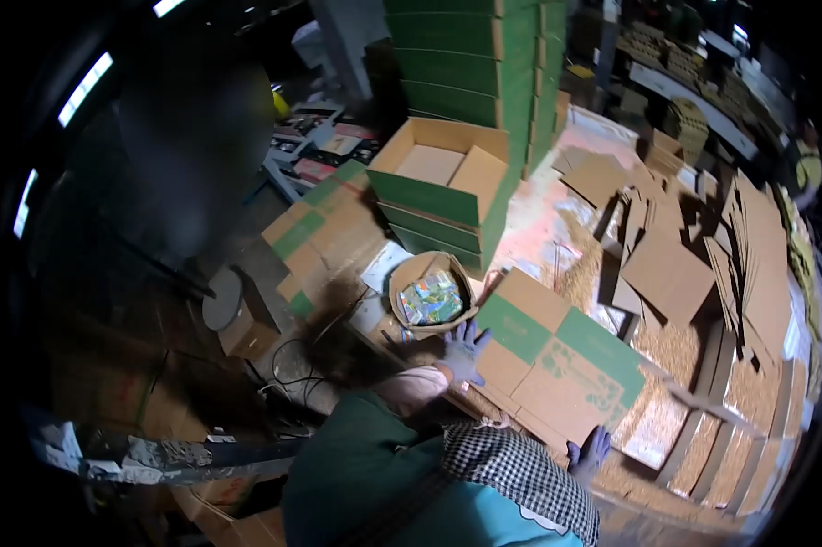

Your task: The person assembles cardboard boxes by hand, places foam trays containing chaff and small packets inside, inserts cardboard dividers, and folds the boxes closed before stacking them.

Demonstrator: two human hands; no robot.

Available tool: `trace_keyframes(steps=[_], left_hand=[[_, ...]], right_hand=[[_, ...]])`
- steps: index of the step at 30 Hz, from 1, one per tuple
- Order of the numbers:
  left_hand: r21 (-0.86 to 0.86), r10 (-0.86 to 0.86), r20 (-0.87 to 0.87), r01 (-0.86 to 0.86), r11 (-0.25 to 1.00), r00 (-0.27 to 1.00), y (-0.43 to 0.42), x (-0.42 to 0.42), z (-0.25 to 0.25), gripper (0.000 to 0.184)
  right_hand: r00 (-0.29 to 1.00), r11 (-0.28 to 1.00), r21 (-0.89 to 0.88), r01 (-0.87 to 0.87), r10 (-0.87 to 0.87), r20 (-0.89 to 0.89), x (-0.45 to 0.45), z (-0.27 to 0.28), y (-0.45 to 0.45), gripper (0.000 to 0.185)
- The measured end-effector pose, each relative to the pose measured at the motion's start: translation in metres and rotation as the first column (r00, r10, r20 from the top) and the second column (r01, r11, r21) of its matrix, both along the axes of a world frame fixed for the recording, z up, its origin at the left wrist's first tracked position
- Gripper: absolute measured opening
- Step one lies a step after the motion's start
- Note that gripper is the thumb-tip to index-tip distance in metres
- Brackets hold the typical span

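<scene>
Green cartons (452,53) stacked behind, left hand (466,356), fingers (461,332) splayed and empty, right hand (590,454) at edge of flattened carton (557,365), grip unclear

We see a brown box (559,361) with big green patches and small green marks, lying flat before us.

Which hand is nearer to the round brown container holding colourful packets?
Left. The left hand is close beside the container; the right hand is farther away, at the edge of the flat green-and-brown cardboard.
</scene>
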State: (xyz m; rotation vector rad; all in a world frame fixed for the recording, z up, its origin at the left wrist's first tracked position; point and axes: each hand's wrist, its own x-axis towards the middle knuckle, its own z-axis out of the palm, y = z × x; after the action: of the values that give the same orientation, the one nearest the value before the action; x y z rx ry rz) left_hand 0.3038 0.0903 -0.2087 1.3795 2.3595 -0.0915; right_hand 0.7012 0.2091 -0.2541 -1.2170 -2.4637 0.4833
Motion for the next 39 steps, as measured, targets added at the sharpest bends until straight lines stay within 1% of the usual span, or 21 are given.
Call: trace_keyframes(steps=[4, 6, 9, 14, 15, 19, 21, 22, 23, 24, 25, 26, 27, 28, 30, 31, 32, 34, 36, 38, 39], left_hand=[[0.049, 0.008, 0.106, -0.013, 0.999, 0.994, -0.002, -0.004, 0.003, 0.119], [0.079, -0.023, 0.103, 0.015, 0.997, 0.994, -0.011, -0.006, 0.023, 0.115], [0.215, -0.158, 0.050, 0.144, 0.966, 0.986, -0.017, -0.017, 0.064, 0.100], [0.231, -0.055, 0.133, 0.023, 0.973, 0.990, 0.021, -0.042, 0.195, 0.071], [0.447, -0.177, 0.079, 0.124, 0.886, 0.981, 0.028, -0.048, 0.199, 0.065], [0.322, -0.101, 0.635, -0.143, 0.936, 0.766, 0.061, -0.021, 0.285, 0.049], [0.251, -0.142, 0.741, -0.075, 0.965, 0.656, 0.095, -0.015, 0.249, 0.065], [0.391, -0.218, 0.366, 0.063, 0.918, 0.905, 0.112, -0.007, 0.226, 0.070], [0.682, -0.292, 0.157, 0.110, 0.723, 0.943, 0.134, 0.002, 0.160, 0.078], [0.799, -0.301, -0.145, 0.291, 0.526, 0.943, 0.143, 0.016, 0.145, 0.076], [0.854, -0.330, -0.300, 0.406, 0.326, 0.895, 0.146, 0.033, 0.129, 0.074], [0.675, -0.544, -0.136, 0.479, 0.561, 0.828, 0.132, 0.057, 0.157, 0.074], [0.706, -0.703, -0.244, 0.619, 0.344, 0.668, 0.133, 0.077, 0.100, 0.076], [0.347, -0.851, 0.035, 0.792, 0.502, 0.524, 0.120, 0.080, 0.114, 0.086], [0.598, -0.840, -0.168, 0.730, 0.330, 0.517, 0.131, 0.059, 0.096, 0.100], [0.676, -0.706, -0.321, 0.675, 0.296, 0.631, 0.139, 0.049, 0.118, 0.115], [0.661, -0.529, -0.448, 0.665, 0.347, 0.721, 0.150, 0.043, 0.128, 0.124], [0.561, -0.569, -0.411, 0.690, 0.457, 0.712, 0.150, 0.042, 0.168, 0.105], [0.511, -0.193, -0.746, 0.733, 0.450, 0.638, 0.148, 0.068, 0.137, 0.077], [0.708, -0.387, -0.559, 0.665, 0.239, 0.734, 0.141, 0.065, 0.112, 0.053], [0.617, -0.660, -0.324, 0.680, 0.396, 0.678, 0.124, 0.055, 0.095, 0.039]], right_hand=[[0.995, 0.999, -0.039, 0.003, -0.007, -0.100, 0.005, -0.007, 0.003, 0.071], [0.876, 0.953, -0.299, 0.048, -0.184, -0.446, 0.003, 0.002, -0.003, 0.058], [0.799, 0.942, -0.330, 0.063, -0.246, -0.549, 0.001, 0.064, 0.015, 0.055], [0.601, 0.861, -0.490, -0.135, -0.322, -0.732, -0.037, 0.194, 0.057, 0.050], [0.594, 0.852, -0.492, -0.182, -0.303, -0.745, -0.054, 0.228, 0.055, 0.053], [0.727, 0.894, -0.390, -0.222, -0.115, -0.677, -0.060, 0.245, 0.104, 0.044], [0.648, 0.845, -0.485, -0.225, -0.242, -0.722, -0.084, 0.247, 0.126, 0.039], [0.558, 0.820, -0.531, -0.213, -0.344, -0.755, -0.110, 0.258, 0.123, 0.035], [0.769, 0.977, -0.146, -0.158, 0.029, -0.639, -0.096, 0.213, 0.157, 0.038], [0.885, 0.940, 0.325, -0.103, 0.236, -0.401, -0.099, 0.197, 0.170, 0.040], [0.792, 0.999, 0.000, -0.050, 0.040, -0.609, -0.105, 0.176, 0.180, 0.053], [0.669, 0.937, -0.346, -0.051, -0.225, -0.709, -0.125, 0.181, 0.159, 0.074], [0.726, 0.967, -0.253, -0.043, -0.144, -0.672, -0.142, 0.180, 0.134, 0.090], [0.843, 0.996, -0.041, 0.083, -0.092, -0.530, -0.145, 0.153, 0.140, 0.096], [0.773, 0.966, -0.212, -0.148, -0.020, -0.634, -0.129, 0.166, 0.143, 0.095], [0.864, 0.912, -0.327, -0.246, 0.053, -0.501, -0.104, 0.146, 0.163, 0.095], [0.996, 0.994, -0.106, -0.009, -0.001, -0.091, -0.076, 0.094, 0.181, 0.094], [0.996, 0.996, 0.011, 0.087, -0.087, 0.002, -0.086, 0.101, 0.169, 0.096], [0.938, 0.981, -0.118, 0.152, -0.181, -0.297, -0.078, 0.097, 0.166, 0.078], [0.567, 0.987, -0.158, 0.035, -0.149, -0.810, -0.036, 0.107, 0.155, 0.060], [0.558, 0.988, -0.072, 0.137, -0.137, -0.818, -0.020, 0.128, 0.131, 0.058]])
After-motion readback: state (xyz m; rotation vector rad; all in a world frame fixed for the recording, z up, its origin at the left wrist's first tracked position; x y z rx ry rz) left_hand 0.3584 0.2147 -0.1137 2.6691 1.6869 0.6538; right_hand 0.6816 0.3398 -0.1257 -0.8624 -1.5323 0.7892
